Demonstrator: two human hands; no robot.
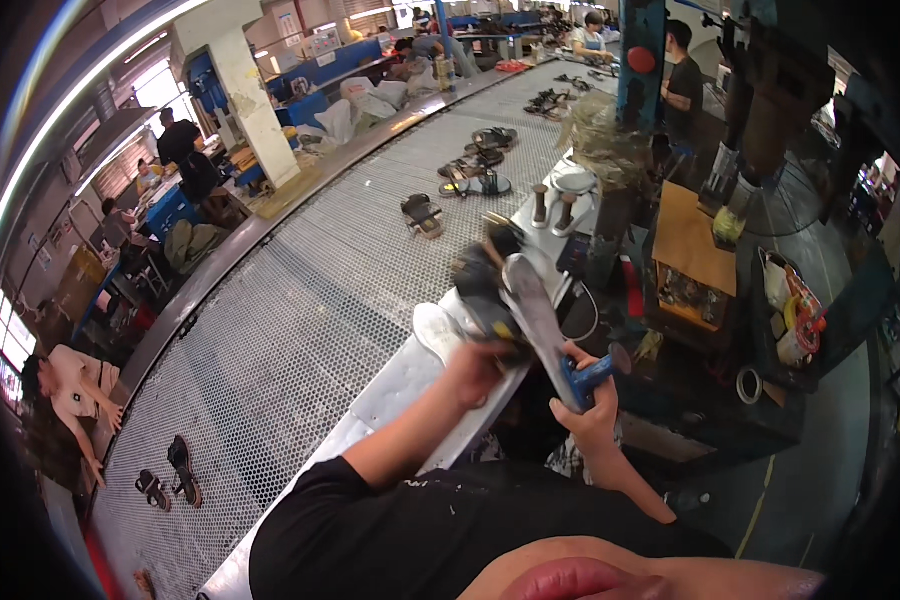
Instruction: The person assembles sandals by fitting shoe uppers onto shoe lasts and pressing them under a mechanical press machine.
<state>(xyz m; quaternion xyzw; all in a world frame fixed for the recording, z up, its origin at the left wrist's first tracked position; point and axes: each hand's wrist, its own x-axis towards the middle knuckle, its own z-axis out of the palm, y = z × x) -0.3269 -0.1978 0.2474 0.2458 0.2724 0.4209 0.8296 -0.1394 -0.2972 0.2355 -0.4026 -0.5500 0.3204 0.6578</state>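
At the edge of a wide mesh conveyor belt [300, 300], the person's holding a sandal [515, 300] up over the metal side rail [390, 390], sole facing cam. Left hand [475, 365] clenched around the sandal from below/left, at the strap side; sandal is blurred, so strap detail unclear. Right hand [592, 415] wrapped tight around a blue-handled tool [590, 375], handle sticking out to the right; tool's working end sits against the sole's lower edge, tip not visible. A light insole-shaped piece [432, 330] lies on the rail just left of the left hand. On the belt: sandal pairs further up [475, 165], one single [422, 213], another pair low left [168, 475]. Right of the hands: cluttered workbench w/ two spools [553, 205], a brown board [692, 240], small bins. Other workers at the belt's left side and far end, well apart from these hands.
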